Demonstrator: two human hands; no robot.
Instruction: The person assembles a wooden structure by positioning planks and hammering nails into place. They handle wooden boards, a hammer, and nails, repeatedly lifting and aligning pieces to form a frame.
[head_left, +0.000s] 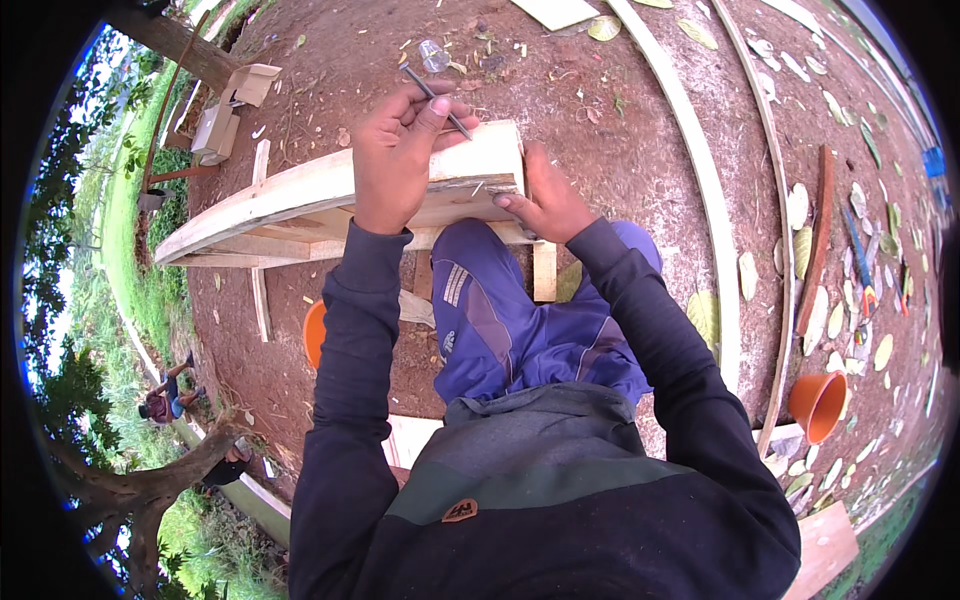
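Note:
My left hand (398, 150) pinches a long grey nail (436, 98) between thumb and fingers. The nail slants, its lower tip at the top face of a pale wooden plank frame (320, 185). That frame stretches from in front of my knees out to the left. Around its right end corner my right hand (548, 198) is closed, thumb on the near side and fingers on the end face. A small thin shiny sliver (478, 188) shows on the plank's near edge, too small to identify.
An orange pot (819, 407) lies tipped at the right; another orange pot (315, 333) is partly behind my left arm. Long wooden strips (700, 170) run along the right. A blue handsaw (860, 260) lies among leaves. A cardboard box (216, 133) and two people are at the left.

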